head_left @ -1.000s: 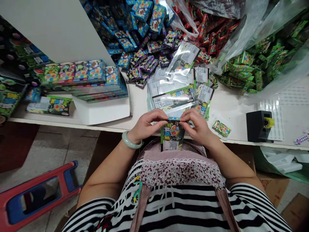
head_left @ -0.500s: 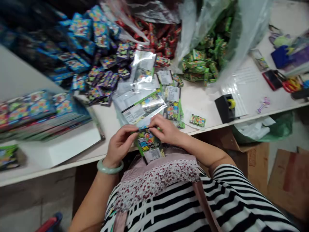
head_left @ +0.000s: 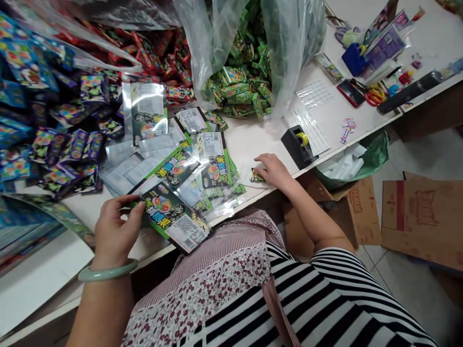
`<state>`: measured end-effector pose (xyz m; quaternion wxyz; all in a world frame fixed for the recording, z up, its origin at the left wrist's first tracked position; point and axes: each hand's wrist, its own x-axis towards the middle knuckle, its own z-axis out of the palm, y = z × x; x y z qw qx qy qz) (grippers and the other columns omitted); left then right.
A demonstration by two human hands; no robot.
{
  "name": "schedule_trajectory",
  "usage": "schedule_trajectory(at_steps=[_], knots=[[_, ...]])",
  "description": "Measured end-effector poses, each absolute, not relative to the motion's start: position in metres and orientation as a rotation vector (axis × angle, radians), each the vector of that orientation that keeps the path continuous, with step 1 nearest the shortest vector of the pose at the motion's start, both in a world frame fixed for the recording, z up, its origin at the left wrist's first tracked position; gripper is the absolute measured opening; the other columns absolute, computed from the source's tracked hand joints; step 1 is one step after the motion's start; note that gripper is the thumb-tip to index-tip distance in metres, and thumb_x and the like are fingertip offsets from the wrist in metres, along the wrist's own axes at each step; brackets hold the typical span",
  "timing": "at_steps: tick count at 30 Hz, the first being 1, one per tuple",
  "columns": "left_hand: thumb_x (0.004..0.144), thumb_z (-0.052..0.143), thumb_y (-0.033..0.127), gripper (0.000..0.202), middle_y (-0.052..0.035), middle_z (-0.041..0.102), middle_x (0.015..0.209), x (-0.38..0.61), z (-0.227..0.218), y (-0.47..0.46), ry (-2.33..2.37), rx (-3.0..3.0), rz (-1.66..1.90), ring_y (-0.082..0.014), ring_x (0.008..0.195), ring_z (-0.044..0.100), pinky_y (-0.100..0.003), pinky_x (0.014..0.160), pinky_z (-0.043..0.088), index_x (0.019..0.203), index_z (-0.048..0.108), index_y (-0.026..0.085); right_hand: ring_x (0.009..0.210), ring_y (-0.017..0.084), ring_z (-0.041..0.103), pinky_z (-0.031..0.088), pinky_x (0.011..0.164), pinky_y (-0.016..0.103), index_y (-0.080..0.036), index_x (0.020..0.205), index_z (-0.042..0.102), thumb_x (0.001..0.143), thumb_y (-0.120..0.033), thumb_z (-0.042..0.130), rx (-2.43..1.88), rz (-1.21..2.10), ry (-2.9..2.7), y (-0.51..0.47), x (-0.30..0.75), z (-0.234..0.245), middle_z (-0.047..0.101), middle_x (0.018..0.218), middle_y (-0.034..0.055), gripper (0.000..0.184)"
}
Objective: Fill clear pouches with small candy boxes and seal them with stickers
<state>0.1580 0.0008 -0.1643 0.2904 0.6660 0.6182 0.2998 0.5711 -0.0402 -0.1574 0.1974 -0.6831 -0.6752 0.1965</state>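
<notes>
My left hand (head_left: 121, 224) pinches the top edge of a flat printed bag (head_left: 171, 214), black and green with a white label and barcode. The bag tilts over the table's front edge, above my apron. Off to the right, my right hand (head_left: 273, 171) has its fingers apart over a small colourful packet (head_left: 256, 176) lying on the table; its fingertips are at the packet, and whether they touch it I cannot tell. Between the hands lies a loose pile of similar bags (head_left: 217, 171) and clear plastic sleeves.
Purple packets (head_left: 77, 144) and blue packets (head_left: 29, 62) are heaped at left. Behind are red packets (head_left: 159, 53) and green packets (head_left: 238, 86) in clear plastic bags. A black tape dispenser (head_left: 298, 147) stands near the front edge, a phone (head_left: 350, 93) beyond it. Cardboard boxes (head_left: 423, 221) sit below.
My right hand has let go of the printed bag and moved right to the small packet. My left hand keeps its hold on the bag. The view has turned right.
</notes>
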Motion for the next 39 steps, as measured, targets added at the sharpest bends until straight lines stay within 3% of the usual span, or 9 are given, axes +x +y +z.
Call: schedule_trajectory(at_steps=[7, 10, 15, 21, 24, 27, 30, 33, 39], knots=[[0.078, 0.068, 0.038, 0.020, -0.0018, 0.058, 0.090, 0.191, -0.135, 0.007, 1.701, 2.003, 0.824, -0.0215, 0.082, 0.054, -0.031, 0.063, 0.041, 0.092, 0.062, 0.026, 0.125, 0.035, 0.047, 0.042, 0.104, 0.052, -0.019, 0.120, 0.065, 0.074, -0.037, 0.080, -2.078, 0.627, -1.935, -0.064, 0.597, -0.170, 0.054, 0.135, 0.0150, 0.051], [0.084, 0.066, 0.039, 0.017, -0.0013, 0.062, 0.092, 0.229, -0.126, 0.020, 1.320, 2.102, 0.766, -0.0197, 0.085, 0.057, -0.032, 0.073, 0.046, 0.093, 0.064, 0.025, 0.127, 0.034, 0.046, 0.039, 0.105, 0.051, -0.019, 0.113, 0.064, 0.073, -0.033, 0.079, -2.074, 0.577, -1.914, -0.069, 0.595, -0.172, 0.055, 0.134, 0.0144, 0.044], [0.089, 0.058, 0.040, 0.020, -0.0063, 0.066, 0.091, 0.312, -0.134, 0.045, 0.864, 2.387, 0.553, -0.0244, 0.090, 0.059, -0.039, 0.086, 0.046, 0.093, 0.064, 0.021, 0.108, 0.031, 0.057, 0.042, 0.095, 0.046, -0.019, 0.107, 0.060, 0.080, -0.027, 0.072, -2.086, 0.542, -1.842, -0.073, 0.597, -0.175, 0.067, 0.109, 0.0105, 0.030], [0.082, 0.065, 0.032, 0.032, -0.0201, 0.068, 0.106, 0.401, -0.147, 0.054, 1.002, 2.600, 0.035, -0.0388, 0.111, 0.056, -0.051, 0.097, 0.040, 0.108, 0.063, 0.013, 0.103, 0.027, 0.061, 0.043, 0.090, 0.039, -0.022, 0.107, 0.058, 0.081, -0.025, 0.068, -2.033, 0.633, -1.770, -0.073, 0.598, -0.176, 0.068, 0.109, 0.0080, 0.028], [0.077, 0.071, 0.034, 0.045, -0.0252, 0.065, 0.114, 0.425, -0.152, 0.053, 1.100, 2.607, -0.103, -0.0421, 0.115, 0.054, -0.051, 0.096, 0.040, 0.112, 0.059, 0.009, 0.099, 0.026, 0.062, 0.045, 0.088, 0.037, -0.021, 0.106, 0.058, 0.080, -0.024, 0.068, -1.993, 0.673, -1.744, -0.073, 0.598, -0.177, 0.068, 0.106, 0.0075, 0.028], [0.074, 0.072, 0.026, 0.049, -0.0211, 0.066, 0.113, 0.435, -0.160, 0.055, 1.147, 2.494, -0.110, -0.0377, 0.112, 0.058, -0.044, 0.092, 0.043, 0.117, 0.055, 0.012, 0.100, 0.025, 0.062, 0.045, 0.089, 0.037, -0.021, 0.105, 0.059, 0.080, -0.024, 0.069, -1.950, 0.687, -1.725, -0.075, 0.599, -0.179, 0.068, 0.106, 0.0076, 0.027], [0.071, 0.070, 0.017, 0.046, -0.0092, 0.067, 0.090, 0.438, -0.168, 0.065, 1.170, 2.230, 0.025, -0.0284, 0.092, 0.064, -0.036, 0.080, 0.045, 0.115, 0.055, 0.017, 0.102, 0.026, 0.062, 0.045, 0.090, 0.039, -0.021, 0.105, 0.059, 0.081, -0.024, 0.067, -1.927, 0.665, -1.711, -0.076, 0.599, -0.179, 0.068, 0.107, 0.0082, 0.026], [0.068, 0.070, 0.013, 0.041, 0.0035, 0.054, 0.068, 0.437, -0.172, 0.080, 1.126, 1.878, 0.388, -0.0178, 0.068, 0.057, -0.029, 0.068, 0.043, 0.105, 0.054, 0.021, 0.102, 0.026, 0.062, 0.046, 0.090, 0.039, -0.020, 0.107, 0.060, 0.086, -0.028, 0.063, -1.873, 0.651, -1.736, -0.078, 0.595, -0.178, 0.068, 0.107, 0.0092, 0.023], [0.063, 0.071, 0.016, 0.044, 0.0077, 0.047, 0.065, 0.408, -0.159, 0.101, 0.942, 1.374, 0.790, -0.0103, 0.055, 0.051, -0.023, 0.057, 0.042, 0.101, 0.050, 0.023, 0.108, 0.028, 0.059, 0.044, 0.096, 0.045, -0.021, 0.102, 0.064, 0.088, -0.032, 0.061, -1.831, 0.539, -1.775, -0.078, 0.588, -0.180, 0.067, 0.108, 0.0110, 0.017]])
